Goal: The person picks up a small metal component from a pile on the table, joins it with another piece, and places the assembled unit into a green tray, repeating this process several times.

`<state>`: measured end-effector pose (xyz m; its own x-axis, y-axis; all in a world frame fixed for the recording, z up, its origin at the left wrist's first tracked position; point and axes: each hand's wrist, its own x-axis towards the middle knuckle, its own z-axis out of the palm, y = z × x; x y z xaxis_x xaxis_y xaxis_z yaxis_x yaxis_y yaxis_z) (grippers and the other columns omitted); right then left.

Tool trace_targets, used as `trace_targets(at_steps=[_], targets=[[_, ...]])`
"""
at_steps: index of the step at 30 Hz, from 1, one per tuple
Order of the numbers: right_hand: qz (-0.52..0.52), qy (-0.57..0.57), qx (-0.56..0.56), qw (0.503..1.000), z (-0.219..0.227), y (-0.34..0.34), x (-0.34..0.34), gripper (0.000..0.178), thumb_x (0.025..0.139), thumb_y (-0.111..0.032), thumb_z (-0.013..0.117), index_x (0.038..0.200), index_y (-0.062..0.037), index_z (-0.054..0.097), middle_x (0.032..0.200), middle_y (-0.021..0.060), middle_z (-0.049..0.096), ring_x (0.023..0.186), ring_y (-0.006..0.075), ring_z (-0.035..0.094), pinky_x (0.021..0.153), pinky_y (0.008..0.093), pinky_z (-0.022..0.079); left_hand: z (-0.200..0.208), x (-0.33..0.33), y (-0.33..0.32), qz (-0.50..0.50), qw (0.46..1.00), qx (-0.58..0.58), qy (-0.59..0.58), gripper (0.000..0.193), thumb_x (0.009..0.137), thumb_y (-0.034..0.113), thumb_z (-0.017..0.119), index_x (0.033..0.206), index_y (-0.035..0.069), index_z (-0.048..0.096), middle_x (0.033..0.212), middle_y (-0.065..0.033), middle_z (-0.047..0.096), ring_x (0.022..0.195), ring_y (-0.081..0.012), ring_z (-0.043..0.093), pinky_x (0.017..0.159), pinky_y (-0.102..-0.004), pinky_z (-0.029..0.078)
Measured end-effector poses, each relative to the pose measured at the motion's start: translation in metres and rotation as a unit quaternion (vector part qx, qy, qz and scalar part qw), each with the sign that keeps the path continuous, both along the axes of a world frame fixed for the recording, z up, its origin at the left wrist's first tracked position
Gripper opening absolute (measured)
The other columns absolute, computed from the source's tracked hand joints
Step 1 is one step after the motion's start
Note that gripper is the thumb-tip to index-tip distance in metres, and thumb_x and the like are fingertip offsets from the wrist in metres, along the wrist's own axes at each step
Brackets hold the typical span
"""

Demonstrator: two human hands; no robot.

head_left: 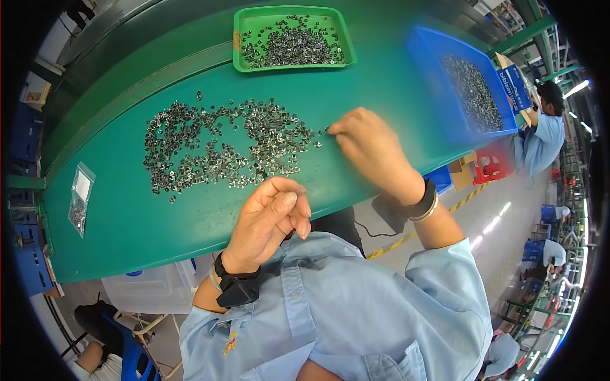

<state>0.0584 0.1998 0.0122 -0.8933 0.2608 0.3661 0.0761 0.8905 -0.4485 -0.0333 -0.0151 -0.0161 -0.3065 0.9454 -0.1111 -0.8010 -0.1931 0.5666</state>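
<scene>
Many small shiny metal parts (273, 130), dark and silver, lie spread in a loose heap on the green tabletop (375, 89). At the heap's right end, my right hand (370, 145) reaches down with thumb and forefinger pinched together. A tiny metal part (326, 129) shows at those fingertips. My left hand (270, 219) is raised at the table's near edge, just below the heap. Its fingers are curled inward with the thumb bent over them, and whatever may lie inside is hidden.
A green tray (237, 54) of similar parts stands at the back. To the right is a blue bin (438, 82) holding more small pieces. A clear plastic bag (81, 197) lies at the far left. Beyond the bin, a person (546, 133) in light blue sits.
</scene>
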Motion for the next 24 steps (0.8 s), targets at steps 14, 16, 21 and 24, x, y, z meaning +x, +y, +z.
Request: trace_targets(at_steps=[14, 16, 21, 24], targets=[[0.026, 0.016, -0.034, 0.999, -0.008, -0.009, -0.003, 0.018, 0.073, -0.002, 0.068, 0.089, -0.0058, 0.061, 0.087, 0.0088, 0.058, 0.084, 0.0260, 0.058, 0.071, 0.0349, 0.048, 0.001, 0.000, 0.000, -0.005, 1.000, 0.000, 0.008, 0.018, 0.097, 0.014, 0.047, 0.108, 0.001, 0.050, 0.084, -0.0118, 0.057, 0.062, -0.0161, 0.054, 0.057, -0.0314, 0.047], [0.045, 0.023, -0.100, 0.994, -0.007, -0.012, -0.001, 0.020, 0.074, -0.001, 0.068, 0.091, -0.0054, 0.060, 0.087, 0.0089, 0.058, 0.083, 0.0252, 0.058, 0.070, 0.0343, 0.048, 0.003, 0.000, 0.002, -0.002, 1.000, -0.004, 0.009, 0.018, 0.097, 0.014, 0.047, 0.108, 0.001, 0.050, 0.085, -0.0115, 0.057, 0.062, -0.0159, 0.054, 0.058, -0.0311, 0.047], [0.128, 0.047, -0.139, 0.981, 0.011, -0.027, 0.006, 0.023, 0.074, 0.001, 0.069, 0.094, -0.0047, 0.060, 0.088, 0.0089, 0.058, 0.081, 0.0246, 0.058, 0.068, 0.0332, 0.048, 0.017, 0.003, 0.012, 0.016, 0.996, -0.069, 0.057, 0.020, 0.097, 0.017, 0.047, 0.108, 0.000, 0.050, 0.085, -0.0099, 0.058, 0.064, -0.0152, 0.057, 0.058, -0.0286, 0.048], [0.161, 0.052, -0.147, 0.975, 0.019, -0.032, 0.010, 0.024, 0.073, 0.002, 0.069, 0.094, -0.0047, 0.060, 0.090, 0.0088, 0.058, 0.081, 0.0246, 0.058, 0.068, 0.0330, 0.048, 0.020, 0.005, 0.016, 0.031, 0.991, -0.087, 0.098, 0.021, 0.097, 0.018, 0.048, 0.108, 0.000, 0.051, 0.085, -0.0092, 0.059, 0.064, -0.0148, 0.057, 0.058, -0.0276, 0.048]])
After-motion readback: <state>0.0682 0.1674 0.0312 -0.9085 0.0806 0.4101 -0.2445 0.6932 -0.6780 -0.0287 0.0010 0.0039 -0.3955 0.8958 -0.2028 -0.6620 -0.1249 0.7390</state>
